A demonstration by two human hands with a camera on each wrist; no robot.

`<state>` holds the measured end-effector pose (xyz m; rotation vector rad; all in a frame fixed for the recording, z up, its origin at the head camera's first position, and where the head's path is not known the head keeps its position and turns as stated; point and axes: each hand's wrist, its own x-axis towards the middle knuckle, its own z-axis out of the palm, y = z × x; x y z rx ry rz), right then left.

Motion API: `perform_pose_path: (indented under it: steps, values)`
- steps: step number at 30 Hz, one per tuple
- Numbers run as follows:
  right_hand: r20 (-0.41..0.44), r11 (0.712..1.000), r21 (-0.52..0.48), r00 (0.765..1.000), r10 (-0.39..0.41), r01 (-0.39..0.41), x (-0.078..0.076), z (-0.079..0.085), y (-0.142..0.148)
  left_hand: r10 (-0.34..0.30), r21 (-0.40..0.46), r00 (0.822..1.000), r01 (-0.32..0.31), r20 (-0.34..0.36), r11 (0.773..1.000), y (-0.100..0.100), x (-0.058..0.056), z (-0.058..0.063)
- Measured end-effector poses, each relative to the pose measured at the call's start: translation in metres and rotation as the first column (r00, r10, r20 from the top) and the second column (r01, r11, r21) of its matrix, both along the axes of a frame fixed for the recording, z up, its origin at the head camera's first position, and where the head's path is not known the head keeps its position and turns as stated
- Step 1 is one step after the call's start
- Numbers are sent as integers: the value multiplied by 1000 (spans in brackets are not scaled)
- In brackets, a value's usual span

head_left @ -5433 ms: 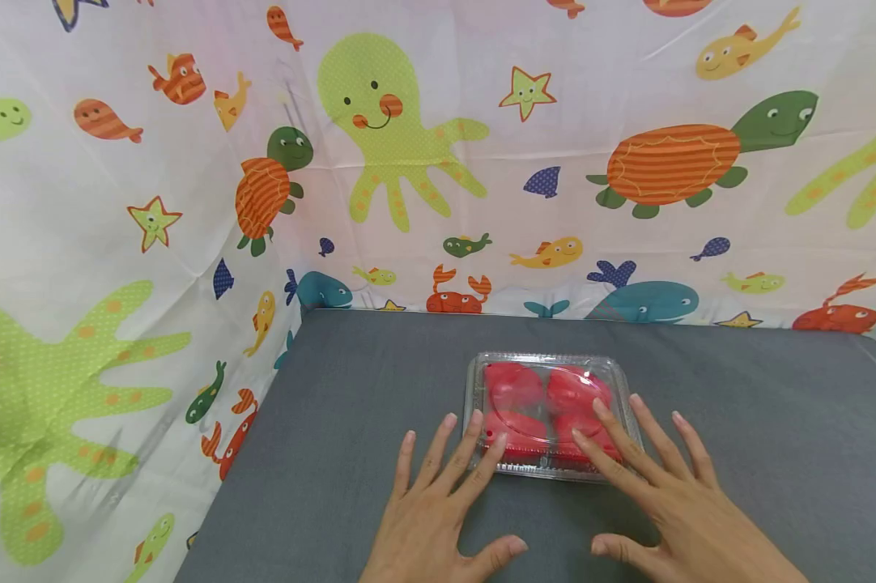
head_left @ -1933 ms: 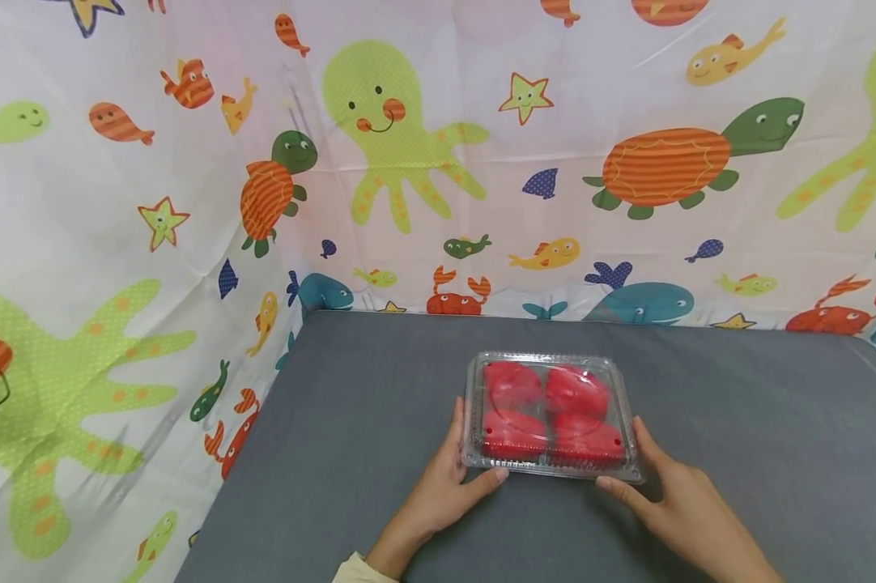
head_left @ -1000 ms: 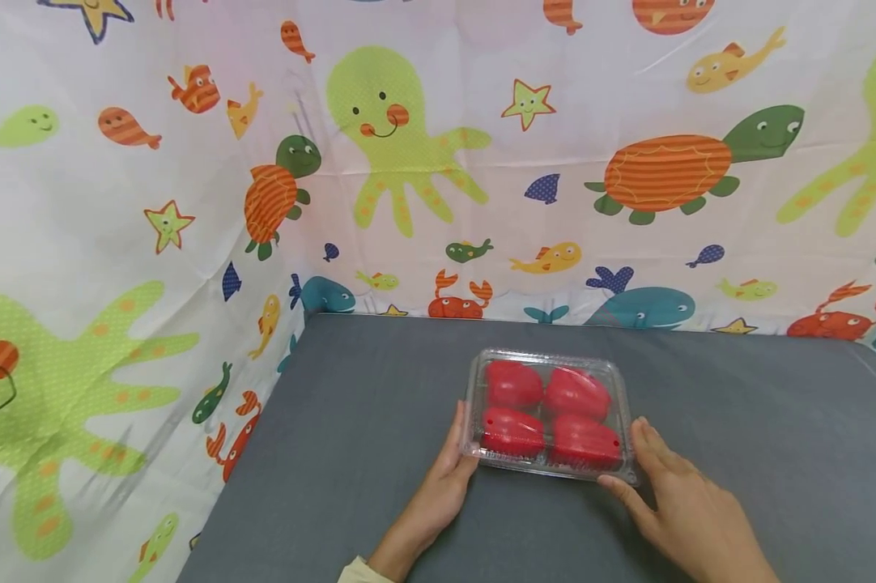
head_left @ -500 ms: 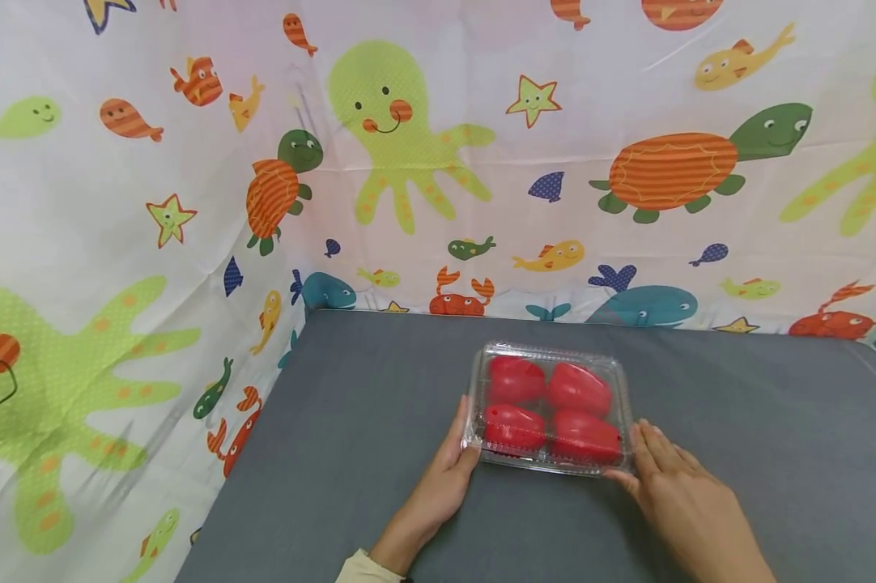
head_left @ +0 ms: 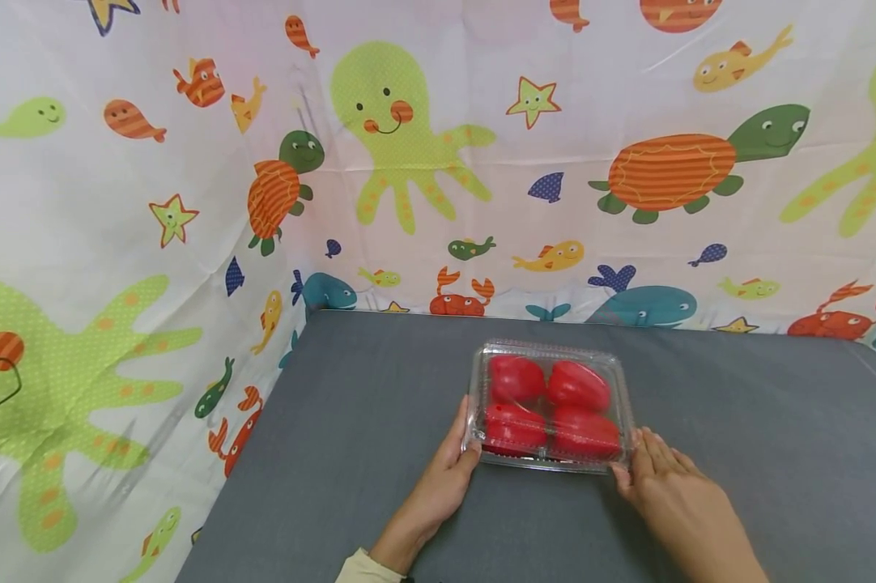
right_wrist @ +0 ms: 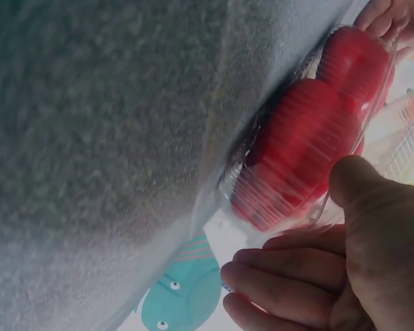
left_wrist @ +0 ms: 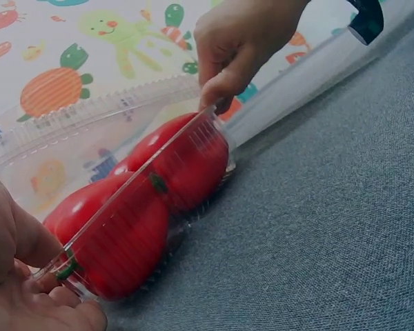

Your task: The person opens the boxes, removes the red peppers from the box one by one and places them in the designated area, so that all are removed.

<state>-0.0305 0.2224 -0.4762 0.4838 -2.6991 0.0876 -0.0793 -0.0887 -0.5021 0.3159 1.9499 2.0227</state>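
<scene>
A clear plastic clamshell box [head_left: 549, 463] sits on the grey cloth, holding several glossy red pieces [head_left: 582, 387]; they look like bell peppers, with green at some ends in the left wrist view. At the box's near left corner my left hand [head_left: 445, 478] grips the rim, thumb above and fingers below [left_wrist: 27, 283]. My right hand [head_left: 678, 490] holds the near right corner; its thumb presses the rim while the other fingers curl beside and under it [right_wrist: 290, 276]. In the left wrist view, the clear lid's ridged edge [left_wrist: 90, 114] stands above the red pieces.
Grey cloth [head_left: 365, 389] covers the table around the box. Behind and to the left hangs a white curtain [head_left: 452, 89] printed with sea animals. A pale sleeve [head_left: 368, 568] shows at my left wrist.
My hands came down from spread over the box to its two sides. The left thumb shifted from the front edge to the corner, and the right hand drew closer against its corner.
</scene>
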Motion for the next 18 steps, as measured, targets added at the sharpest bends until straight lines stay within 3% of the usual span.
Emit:
perform_pose_path:
  steps: [8,15,18]
  values:
    - [38,996,49,997,-74,72,2,2,-6,13,20,1000,-13,15,1000,1,2,-1]
    - [-122,999,34,992,16,-12,-1,3,-1,45,27,999,-45,17,999,4,2,1]
    - [-90,998,60,996,12,-6,0,10,2,53,35,998,-53,20,998,5,1,1]
